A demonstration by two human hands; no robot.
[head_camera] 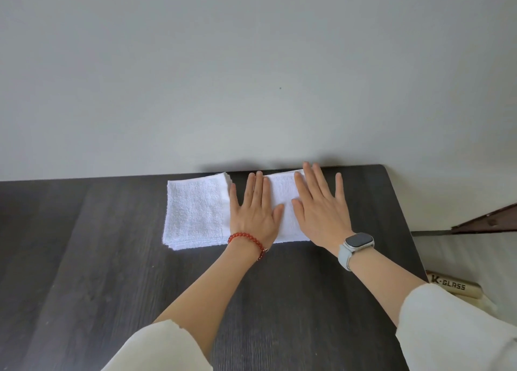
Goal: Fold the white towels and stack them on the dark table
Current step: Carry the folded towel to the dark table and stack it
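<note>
Together, both hands, left hand (254, 211) and right hand (321, 208), pressed flat, fingers straight, on one folded white terry towel (279, 200); one stack of folded white towels (195, 211) lay just left on the dark wood-grain table (112, 258).

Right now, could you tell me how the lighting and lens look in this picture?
Head view: soft, even light, no glare; faint shadows on the wall behind the towels and both hands; wide-angle bowing of the table edge; everything reasonably sharp.

Dark table (112, 258) (wood-grain) under white towels (195, 211)
</note>
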